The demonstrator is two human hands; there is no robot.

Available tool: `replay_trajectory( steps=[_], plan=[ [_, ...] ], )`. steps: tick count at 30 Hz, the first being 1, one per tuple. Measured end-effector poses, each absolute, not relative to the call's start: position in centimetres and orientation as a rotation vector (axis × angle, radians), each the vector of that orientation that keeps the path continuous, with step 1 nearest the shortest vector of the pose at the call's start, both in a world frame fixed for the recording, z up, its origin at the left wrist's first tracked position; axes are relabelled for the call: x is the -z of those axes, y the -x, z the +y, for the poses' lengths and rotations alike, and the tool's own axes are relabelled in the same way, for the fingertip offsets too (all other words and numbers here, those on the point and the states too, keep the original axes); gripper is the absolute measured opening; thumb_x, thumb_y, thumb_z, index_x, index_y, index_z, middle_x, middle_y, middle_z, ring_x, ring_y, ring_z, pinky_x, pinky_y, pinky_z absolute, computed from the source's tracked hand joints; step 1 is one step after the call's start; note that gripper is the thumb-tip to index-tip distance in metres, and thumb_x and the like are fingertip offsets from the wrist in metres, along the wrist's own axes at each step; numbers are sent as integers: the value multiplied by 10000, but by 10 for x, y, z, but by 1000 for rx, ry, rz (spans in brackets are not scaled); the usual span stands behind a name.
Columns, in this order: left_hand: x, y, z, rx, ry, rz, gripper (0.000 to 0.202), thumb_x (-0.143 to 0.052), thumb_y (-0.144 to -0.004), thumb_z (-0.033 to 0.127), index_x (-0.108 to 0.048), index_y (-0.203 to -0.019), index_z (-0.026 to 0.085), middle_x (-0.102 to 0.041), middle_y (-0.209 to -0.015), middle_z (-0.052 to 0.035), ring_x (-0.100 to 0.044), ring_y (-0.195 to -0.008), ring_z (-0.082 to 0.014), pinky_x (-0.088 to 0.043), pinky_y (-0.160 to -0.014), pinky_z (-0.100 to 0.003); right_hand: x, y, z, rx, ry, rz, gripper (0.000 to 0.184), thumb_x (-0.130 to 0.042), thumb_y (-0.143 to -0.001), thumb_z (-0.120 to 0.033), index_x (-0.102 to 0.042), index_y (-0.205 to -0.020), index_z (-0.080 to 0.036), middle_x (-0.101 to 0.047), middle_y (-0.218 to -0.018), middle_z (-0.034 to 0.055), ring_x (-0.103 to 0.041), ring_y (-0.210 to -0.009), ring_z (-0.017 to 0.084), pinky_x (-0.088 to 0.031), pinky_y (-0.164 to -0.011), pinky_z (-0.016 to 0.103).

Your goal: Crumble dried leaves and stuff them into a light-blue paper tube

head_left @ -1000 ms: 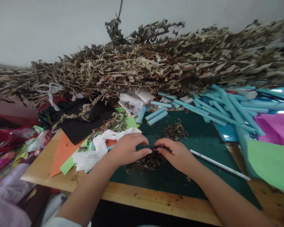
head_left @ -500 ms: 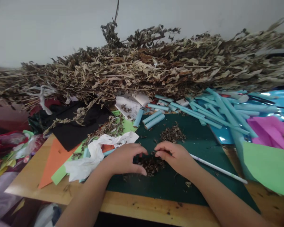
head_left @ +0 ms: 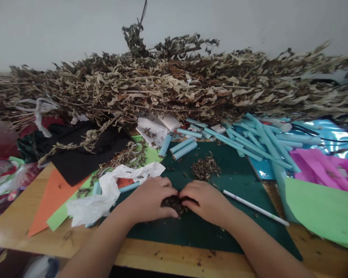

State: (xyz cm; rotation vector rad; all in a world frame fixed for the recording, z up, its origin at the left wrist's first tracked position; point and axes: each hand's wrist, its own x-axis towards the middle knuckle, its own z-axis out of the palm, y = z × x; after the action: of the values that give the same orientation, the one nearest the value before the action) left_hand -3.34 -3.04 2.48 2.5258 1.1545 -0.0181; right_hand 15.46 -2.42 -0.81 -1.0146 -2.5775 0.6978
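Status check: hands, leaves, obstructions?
Left hand and right hand curled around near leaf pile, grip unclear. Second leaf pile beyond, on green mat. White stick beside right hand, not blocking.

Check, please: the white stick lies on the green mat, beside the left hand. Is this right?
Only the side is wrong: in the head view, the white stick lies on the green mat, beside the right hand.

We log leaf crumbs (head_left: 174, 203) as dark brown, second heap (head_left: 205, 168) as mottled grey-brown. Mat (head_left: 174, 234): plain dark green. Short rolls (head_left: 185, 151): pale blue, ends brownish. Stick (head_left: 255, 207), crumpled tissue (head_left: 108, 190): both white. We also record black sheet (head_left: 78, 162), orange paper (head_left: 50, 200), magenta paper (head_left: 321, 166), light-green sheet (head_left: 324, 212). Dried plants (head_left: 168, 85): tan, brown, grey-green mix. Tabletop (head_left: 20, 212): yellow-brown. Wall (head_left: 60, 31): grey.
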Motion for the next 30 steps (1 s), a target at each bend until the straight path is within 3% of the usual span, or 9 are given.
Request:
replay_trajectory(
  steps=[2, 7, 12, 20, 26, 30],
  plan=[
    [-23, 30, -34, 29, -2578, 1192, 312, -599, -636, 441, -563, -850, 217, -510, -905, -20, -465, -852, -199, -350, -739, -331, 6, -155, -26, -654, 1007, -2664, 122, -531, -750, -265, -578, -851, -215, -606, -817, 3, -508, -790, 154, -363, -695, 290],
    [-19, 24, -37, 62, -2653, 1196, 61, -532, -720, 235, -562, -741, 187, -501, -908, -15, -443, -874, -186, -328, -757, -331, -3, -154, -29, -532, 997, -2803, 214, -584, -684, -400, -576, -825, -240, -595, -808, -7, -487, -773, 182, -331, -654, 322],
    [-19, 26, -35, -8, -2599, 1161, 52, -516, -733, 221, -560, -751, 199, -500, -876, 2, -437, -855, -164, -313, -756, -314, 1, -153, -28, -480, 1026, -2789, 64, -522, -743, -234, -566, -787, -219, -599, -780, -1, -491, -750, 171, -325, -639, 307],
    [-28, 34, -32, -343, -2420, 1202, 107, -460, -762, 214, -561, -799, 218, -488, -845, -24, -419, -847, -178, -301, -759, -332, 3, -159, -26, -695, 994, -2343, 90, -503, -736, -149, -568, -782, -193, -606, -766, 7, -514, -731, 139, -376, -678, 277],
    [-11, 23, -36, -843, -1707, 1062, 105, -407, -772, 180, -499, -822, 184, -491, -853, -22, -454, -823, -136, -353, -765, -268, 2, -152, -29, -823, 1053, -2018, 72, -530, -709, -170, -566, -769, -187, -596, -711, 11, -527, -625, 118, -419, -569, 233],
    [2, 1, -42, -1005, -935, 999, 155, -413, -773, 316, -490, -820, 190, -499, -733, 7, -484, -652, -110, -395, -586, -224, 6, -138, -31, -685, 1124, -1967, 97, -535, -687, -138, -558, -777, -167, -596, -704, 26, -520, -610, 133, -423, -557, 255]
  ],
)
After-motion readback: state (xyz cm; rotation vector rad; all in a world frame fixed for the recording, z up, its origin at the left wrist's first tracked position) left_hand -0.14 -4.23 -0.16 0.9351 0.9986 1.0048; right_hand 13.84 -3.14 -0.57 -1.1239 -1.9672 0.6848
